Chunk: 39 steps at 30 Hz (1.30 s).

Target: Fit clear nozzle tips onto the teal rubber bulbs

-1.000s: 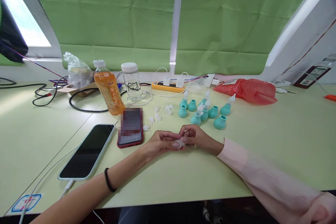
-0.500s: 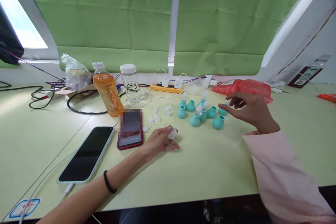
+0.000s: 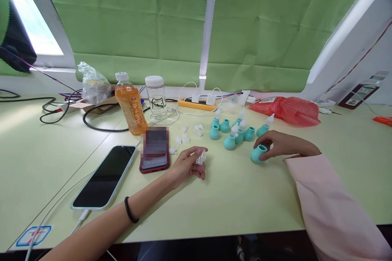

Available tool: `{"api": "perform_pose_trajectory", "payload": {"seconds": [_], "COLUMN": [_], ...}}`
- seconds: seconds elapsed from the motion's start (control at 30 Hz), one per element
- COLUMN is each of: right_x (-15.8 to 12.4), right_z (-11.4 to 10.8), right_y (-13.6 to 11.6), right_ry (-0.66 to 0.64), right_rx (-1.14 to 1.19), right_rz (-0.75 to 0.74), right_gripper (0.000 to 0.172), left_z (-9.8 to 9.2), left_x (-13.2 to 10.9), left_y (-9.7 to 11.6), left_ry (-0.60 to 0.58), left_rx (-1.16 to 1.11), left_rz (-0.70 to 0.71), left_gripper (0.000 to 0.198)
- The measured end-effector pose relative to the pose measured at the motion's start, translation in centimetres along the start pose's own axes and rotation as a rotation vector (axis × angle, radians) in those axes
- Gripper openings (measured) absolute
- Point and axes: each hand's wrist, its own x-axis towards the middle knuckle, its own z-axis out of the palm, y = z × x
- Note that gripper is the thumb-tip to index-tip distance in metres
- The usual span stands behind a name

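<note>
My left hand (image 3: 189,164) pinches a small translucent plastic nozzle (image 3: 201,157) between thumb and fingers, just above the table. At the right, my right hand (image 3: 277,145) grips a teal rubber bulb (image 3: 259,153), whose round open mouth faces up. Behind it stands another teal bulb with a clear pointed tip (image 3: 266,125). More teal bulbs (image 3: 229,141) cluster to the left of that, some fitted with clear tips and some with bare mouths. Several loose clear nozzle pieces (image 3: 185,138) lie scattered between the cluster and the phones.
A red-cased phone (image 3: 154,151) and a charging phone (image 3: 105,177) lie at the left. Behind them stand an orange drink bottle (image 3: 131,106) and a clear water bottle (image 3: 156,100). A yellow power strip (image 3: 196,105) and a red bubble-wrap bag (image 3: 288,110) sit at the back.
My right hand has come down from beside the rear bulb and now grips the nearer open bulb, shifted slightly toward me. A tip now shows on the rear bulb. My left hand keeps its nozzle.
</note>
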Motion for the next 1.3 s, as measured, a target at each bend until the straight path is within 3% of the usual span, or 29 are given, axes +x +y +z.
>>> {"api": "perform_pose_trajectory", "payload": {"seconds": [0.07,0.13,0.2,0.27,0.33,0.4,0.47,0.53,0.67,0.93,1.17,1.3], "right_x": [-0.2,0.0,0.5,1.4,2.3,3.0,3.3,3.3,2.7,2.3,2.4,2.4], "right_z": [0.2,1.0,2.6,4.7,6.8,8.5,9.7,10.4,10.8,10.8,11.5,12.0], "right_y": [-1.3,-2.9,-4.4,-5.6,-6.4,-6.9,-7.2,-7.5,-8.2,-8.4,-8.1,-8.0], "right_ry": [-0.095,-0.28,-0.443,-0.504,-0.417,-0.19,0.093,0.274,0.295,0.385,0.562,0.634], "right_rx": [0.049,0.192,0.463,0.748,0.914,0.973,0.872,0.688,0.44,0.237,-0.093,-0.316], "right_rz": [-0.138,-0.315,-0.501,-0.61,-0.592,-0.496,-0.402,-0.335,-0.336,-0.426,-0.47,-0.467], "right_gripper": [0.032,0.035,0.036,0.039,0.043,0.039,0.031,0.023,0.018,0.017,0.028,0.016], "left_z": [-0.1,-0.1,0.1,0.4,0.5,0.6,0.5,0.4,0.4,0.6,0.4,0.8], "left_x": [0.0,0.1,0.0,-0.1,-0.2,-0.2,-0.1,0.0,0.1,0.0,-0.4,-0.7], "left_y": [0.0,0.0,0.0,0.1,0.2,0.2,0.1,0.1,0.0,0.0,0.6,1.0], "left_ry": [-0.003,0.002,0.015,0.03,0.048,0.081,0.153,0.244,0.248,0.218,0.105,0.05], "left_rx": [-0.02,-0.04,-0.063,-0.066,-0.039,0.006,0.068,0.137,0.116,0.087,0.114,0.178], "left_rz": [0.008,0.008,0.012,0.027,0.059,0.104,0.166,0.226,0.247,0.202,0.135,0.124], "left_gripper": [0.037,0.039,0.039,0.036,0.031,0.026,0.023,0.021,0.024,0.026,0.031,0.031]}}
